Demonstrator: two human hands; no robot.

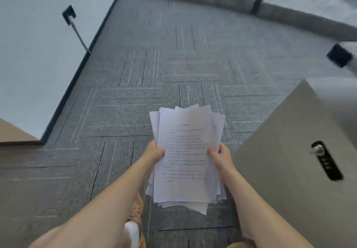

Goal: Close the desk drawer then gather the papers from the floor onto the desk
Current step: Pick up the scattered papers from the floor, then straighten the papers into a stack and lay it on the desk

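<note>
At far left we see a white wall with a black bracket above grey carpet. Our left hand grips the left edge of the papers, an uneven stack held above the carpet; our right hand grips the right edge. Just right stands a grey cabinet with a black lock, close to that hand.

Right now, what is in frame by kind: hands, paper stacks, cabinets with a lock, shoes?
Hands: 2, the left hand and the right hand, both gripping the stack
Paper stacks: 1, the stack of papers; sheet number unclear
Cabinets with a lock: 1, the grey cabinet
Shoes: 1, the tan shoe
Total: 5
</note>
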